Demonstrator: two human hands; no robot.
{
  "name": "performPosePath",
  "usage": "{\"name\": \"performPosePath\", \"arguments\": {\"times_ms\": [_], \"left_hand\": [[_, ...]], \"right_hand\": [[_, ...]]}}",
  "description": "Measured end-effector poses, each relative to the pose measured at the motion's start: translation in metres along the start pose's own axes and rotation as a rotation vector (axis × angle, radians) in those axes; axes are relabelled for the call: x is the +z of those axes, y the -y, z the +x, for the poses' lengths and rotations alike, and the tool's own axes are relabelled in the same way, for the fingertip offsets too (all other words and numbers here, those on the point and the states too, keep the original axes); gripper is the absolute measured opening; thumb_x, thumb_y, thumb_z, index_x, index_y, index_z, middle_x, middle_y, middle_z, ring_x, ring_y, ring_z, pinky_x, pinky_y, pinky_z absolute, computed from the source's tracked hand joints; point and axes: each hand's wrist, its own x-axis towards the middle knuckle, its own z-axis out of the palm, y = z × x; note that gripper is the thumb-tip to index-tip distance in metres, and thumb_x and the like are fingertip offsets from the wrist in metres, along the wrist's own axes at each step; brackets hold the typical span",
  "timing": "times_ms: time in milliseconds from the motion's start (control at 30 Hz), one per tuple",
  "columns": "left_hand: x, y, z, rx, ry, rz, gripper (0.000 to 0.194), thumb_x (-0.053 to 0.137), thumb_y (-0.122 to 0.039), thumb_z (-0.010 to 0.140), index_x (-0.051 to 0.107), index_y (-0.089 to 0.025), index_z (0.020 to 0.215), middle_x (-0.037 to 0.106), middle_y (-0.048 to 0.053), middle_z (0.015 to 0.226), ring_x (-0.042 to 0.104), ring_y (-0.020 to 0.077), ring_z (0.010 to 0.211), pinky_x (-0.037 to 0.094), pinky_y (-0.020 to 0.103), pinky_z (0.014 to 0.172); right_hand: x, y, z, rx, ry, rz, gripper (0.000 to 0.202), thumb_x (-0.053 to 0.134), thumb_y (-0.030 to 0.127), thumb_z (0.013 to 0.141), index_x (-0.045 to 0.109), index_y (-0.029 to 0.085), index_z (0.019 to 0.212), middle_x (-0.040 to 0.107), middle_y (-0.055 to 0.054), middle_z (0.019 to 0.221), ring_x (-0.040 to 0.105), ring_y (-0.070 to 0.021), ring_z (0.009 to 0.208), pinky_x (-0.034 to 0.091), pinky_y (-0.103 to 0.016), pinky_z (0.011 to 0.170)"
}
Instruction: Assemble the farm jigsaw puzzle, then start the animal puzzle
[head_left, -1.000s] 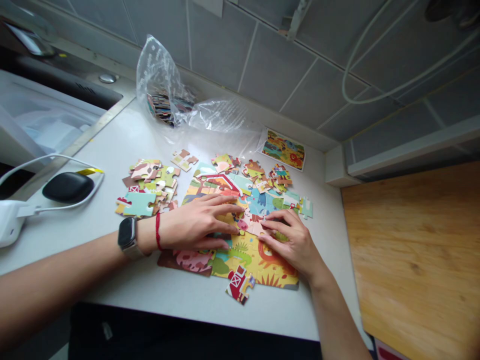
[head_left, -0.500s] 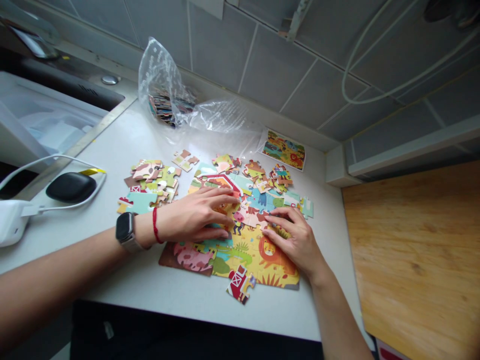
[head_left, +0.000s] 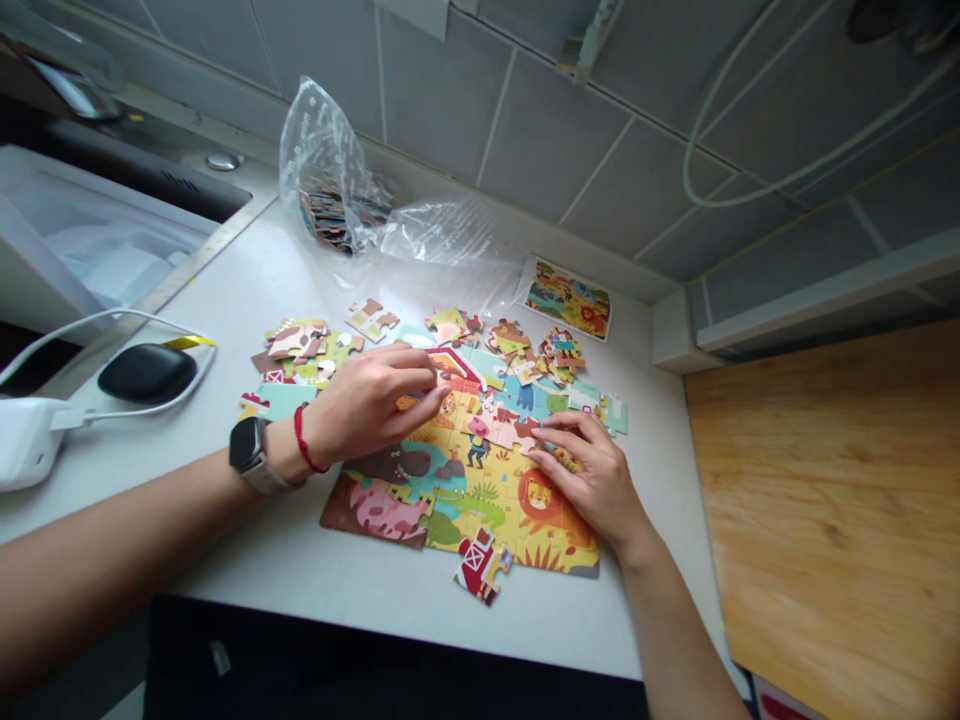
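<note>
A partly joined animal puzzle [head_left: 480, 490] lies on the white counter. Above its left part is my left hand [head_left: 379, 395], fingers bent and slightly apart, with nothing visible in it. My right hand [head_left: 589, 470] rests at the puzzle's right side, fingers apart, fingertips touching the pieces near the cow. A red barn piece [head_left: 482, 565] overlaps the puzzle's front edge. Loose pieces [head_left: 296, 340] are piled to the left, and more loose pieces [head_left: 510, 340] lie along the back edge. The picture card [head_left: 568, 298] lies behind them.
A clear plastic bag [head_left: 326, 170] with stacked pieces stands at the back against the tiled wall. On the left are a black case [head_left: 147, 373], a white charger [head_left: 34, 443] with a cable, and a sink. A wooden board [head_left: 832, 500] is on the right.
My left hand has lifted and drawn back a little to the left, its fingers more bent, uncovering the puzzle's grey hippo area. My right hand has hardly moved.
</note>
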Motion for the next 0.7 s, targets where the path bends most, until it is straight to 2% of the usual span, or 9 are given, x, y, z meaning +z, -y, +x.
{"name": "performPosePath", "arguments": {"times_ms": [100,200,267,400,533,633,700], "left_hand": [[0.001,0.000,0.000,-0.034,-0.031,-0.032,0.035,0.056,-0.026,0.107,0.069,-0.017,0.075,0.069,0.006,0.078,0.063,0.0156,0.071,0.052,0.031,0.068],[0.003,0.001,-0.001,-0.044,-0.039,-0.057,0.035,0.057,-0.027,0.107,0.069,-0.017,0.075,0.070,0.006,0.079,0.065,0.0153,0.072,0.052,0.030,0.069],[0.004,0.000,-0.002,-0.043,-0.035,-0.065,0.035,0.057,-0.027,0.108,0.069,-0.017,0.076,0.070,0.006,0.080,0.065,0.0153,0.073,0.052,0.030,0.069],[0.004,-0.001,-0.001,-0.041,-0.019,-0.070,0.037,0.056,-0.028,0.108,0.069,-0.017,0.076,0.071,0.006,0.083,0.066,0.0152,0.074,0.053,0.030,0.069],[0.002,-0.001,0.000,-0.048,-0.006,-0.069,0.036,0.055,-0.028,0.108,0.070,-0.017,0.076,0.072,0.006,0.083,0.067,0.0154,0.074,0.055,0.030,0.069],[0.001,-0.001,0.000,-0.040,-0.006,-0.060,0.036,0.056,-0.028,0.107,0.070,-0.018,0.076,0.072,0.007,0.083,0.067,0.0155,0.074,0.055,0.030,0.067],[0.001,-0.001,0.000,-0.026,-0.009,-0.057,0.037,0.056,-0.027,0.108,0.070,-0.017,0.075,0.072,0.007,0.084,0.067,0.0154,0.074,0.054,0.029,0.067]], "right_hand": [[-0.003,0.003,0.001,0.000,-0.052,0.049,0.011,0.073,0.027,0.100,0.081,0.026,0.093,0.073,-0.008,0.105,0.071,-0.0238,0.096,0.058,-0.043,0.087],[-0.005,0.008,0.002,-0.021,-0.064,0.068,0.034,0.070,0.024,0.101,0.072,0.024,0.067,0.075,-0.006,0.095,0.069,-0.0224,0.086,0.055,-0.044,0.085],[-0.006,0.011,0.003,-0.025,-0.083,0.079,0.042,0.065,0.021,0.102,0.069,0.024,0.061,0.075,-0.005,0.089,0.068,-0.0225,0.084,0.054,-0.045,0.084],[-0.006,0.012,0.002,-0.005,-0.132,0.144,0.041,0.062,0.019,0.101,0.078,0.026,0.064,0.079,-0.006,0.090,0.071,-0.0240,0.086,0.056,-0.045,0.081],[-0.006,0.009,-0.006,0.089,-0.184,0.280,0.039,0.061,0.021,0.101,0.085,0.028,0.070,0.080,-0.008,0.097,0.072,-0.0274,0.096,0.060,-0.047,0.082],[-0.006,0.012,-0.012,0.131,-0.323,0.360,0.039,0.061,0.019,0.100,0.085,0.030,0.071,0.077,-0.008,0.099,0.071,-0.0261,0.096,0.061,-0.043,0.077],[-0.006,0.015,-0.013,0.159,-0.434,0.317,0.037,0.062,0.019,0.100,0.086,0.029,0.073,0.075,-0.008,0.100,0.070,-0.0252,0.094,0.061,-0.042,0.076]]}}
